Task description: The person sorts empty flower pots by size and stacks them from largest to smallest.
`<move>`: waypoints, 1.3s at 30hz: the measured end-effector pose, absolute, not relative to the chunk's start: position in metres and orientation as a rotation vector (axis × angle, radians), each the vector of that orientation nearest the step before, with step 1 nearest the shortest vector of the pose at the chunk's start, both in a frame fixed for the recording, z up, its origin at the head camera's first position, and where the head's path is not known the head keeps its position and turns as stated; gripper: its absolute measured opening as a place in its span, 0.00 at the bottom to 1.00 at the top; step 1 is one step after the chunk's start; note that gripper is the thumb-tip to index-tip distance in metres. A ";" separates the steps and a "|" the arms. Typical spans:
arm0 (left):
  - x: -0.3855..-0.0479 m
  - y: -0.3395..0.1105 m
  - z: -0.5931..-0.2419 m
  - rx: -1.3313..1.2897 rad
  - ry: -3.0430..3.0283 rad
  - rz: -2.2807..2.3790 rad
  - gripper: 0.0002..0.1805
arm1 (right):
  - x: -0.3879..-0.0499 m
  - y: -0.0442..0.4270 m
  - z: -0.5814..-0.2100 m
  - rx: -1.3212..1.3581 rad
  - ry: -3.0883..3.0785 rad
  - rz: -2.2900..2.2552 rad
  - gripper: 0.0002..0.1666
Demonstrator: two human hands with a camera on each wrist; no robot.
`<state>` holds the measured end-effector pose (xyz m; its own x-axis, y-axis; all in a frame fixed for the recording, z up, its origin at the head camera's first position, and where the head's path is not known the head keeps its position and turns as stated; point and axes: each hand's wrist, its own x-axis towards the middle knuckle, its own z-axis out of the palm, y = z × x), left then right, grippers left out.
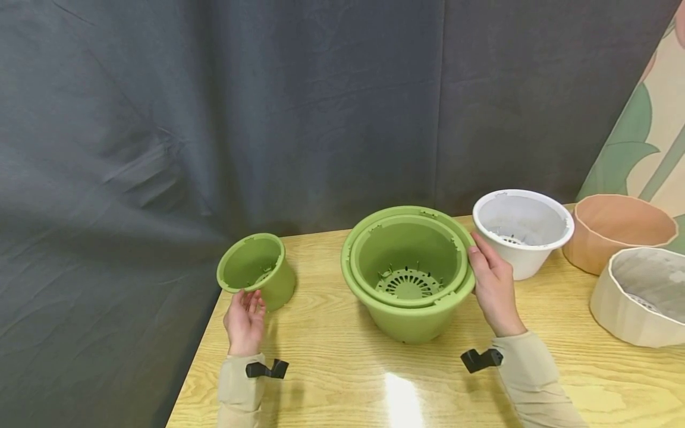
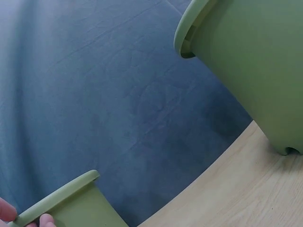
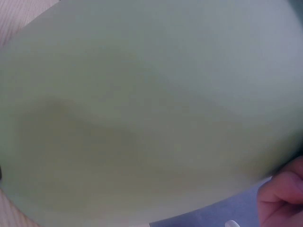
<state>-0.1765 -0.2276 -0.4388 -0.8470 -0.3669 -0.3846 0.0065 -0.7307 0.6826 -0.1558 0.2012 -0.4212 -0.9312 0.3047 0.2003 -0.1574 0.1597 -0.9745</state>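
- left hand (image 1: 245, 327): thumb and fingers pinch the near rim of the small green pot (image 1: 279, 288), which stands at the table's left side.
- right hand (image 1: 495, 291): grips the right rim of the large green pot (image 1: 409, 326), on the table (image 1: 326, 368); a medium green pot (image 1: 409, 242) is nested inside it.
- white pot (image 1: 527, 261): just beyond the right hand, near the orange pot (image 1: 583, 252) and cream pot (image 1: 623, 312).

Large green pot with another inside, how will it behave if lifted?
The large green pot should stay stiff, judging by its smooth, evenly round shape. Held at one side by the right hand, it may tilt. The inner pot probably adds weight, being nested inside it.
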 end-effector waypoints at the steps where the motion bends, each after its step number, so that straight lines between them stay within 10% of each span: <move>1: -0.177 -0.228 -0.439 0.756 -1.032 -2.634 0.05 | -0.156 0.201 -0.422 -0.143 -2.093 1.829 0.30; 39: -0.179 -0.232 -0.448 0.662 -0.881 -2.645 0.02 | -0.156 0.200 -0.420 -0.164 -2.092 1.835 0.30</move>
<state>-0.1790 -0.2317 -0.4478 -0.8574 -0.3913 -0.3343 0.1128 -0.7766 0.6198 -0.1559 0.2004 -0.4203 -0.9313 0.3135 0.1852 -0.1429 0.1533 -0.9778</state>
